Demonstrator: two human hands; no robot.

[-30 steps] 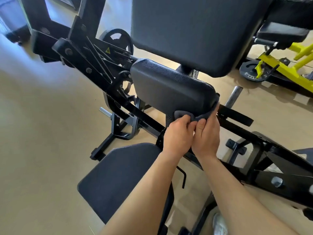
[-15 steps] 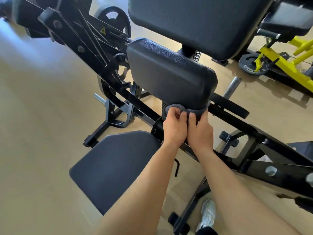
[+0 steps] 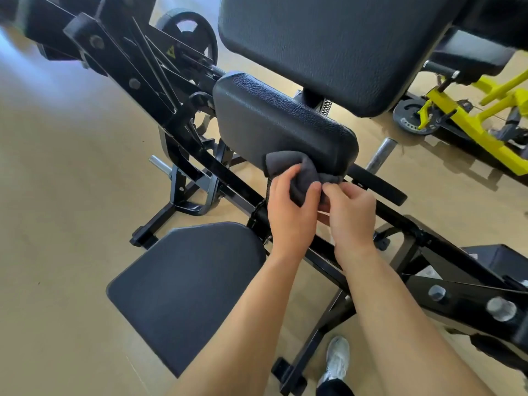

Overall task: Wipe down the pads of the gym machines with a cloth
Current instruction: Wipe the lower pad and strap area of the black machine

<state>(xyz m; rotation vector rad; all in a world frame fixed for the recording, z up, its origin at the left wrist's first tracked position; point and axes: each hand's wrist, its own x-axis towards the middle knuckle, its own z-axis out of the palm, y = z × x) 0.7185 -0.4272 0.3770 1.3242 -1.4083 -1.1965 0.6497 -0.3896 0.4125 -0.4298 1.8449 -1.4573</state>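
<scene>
Cloth (image 3: 288, 167): dark grey, bunched, pressed to near lower edge of mid pad (image 3: 280, 124), touching it. Left hand (image 3: 291, 215) grips the bulk, curled round it. Right hand (image 3: 353, 218) pinches the cloth's right end w/ thumb and forefinger. So both hands are clamped on the cloth, close together.

Why so: prob. gathering the cloth into a tighter wad w/ a fresh face out, or working the pad's rolled edge where a flat palm won't reach (the two-handed hold suits either; can't say which). Arms come in from below, so this edge is the easy reach. Back pad (image 3: 328, 44) above and seat pad (image 3: 185, 287) below are apart from the cloth.

Hard to see:
- Pad underside hidden.
- Parts of both hands are buried behind cloth, and how much cloth hangs below is unclear.
- Back pad cut off at top.
- Can't tell wet from dry on any pad.
- Frame (image 3: 228, 184) runs diagonally behind the hands.
- Yellow machine (image 3: 485, 138) at far right, partly cropped.
- One shoe (image 3: 337, 358) at bottom.
</scene>
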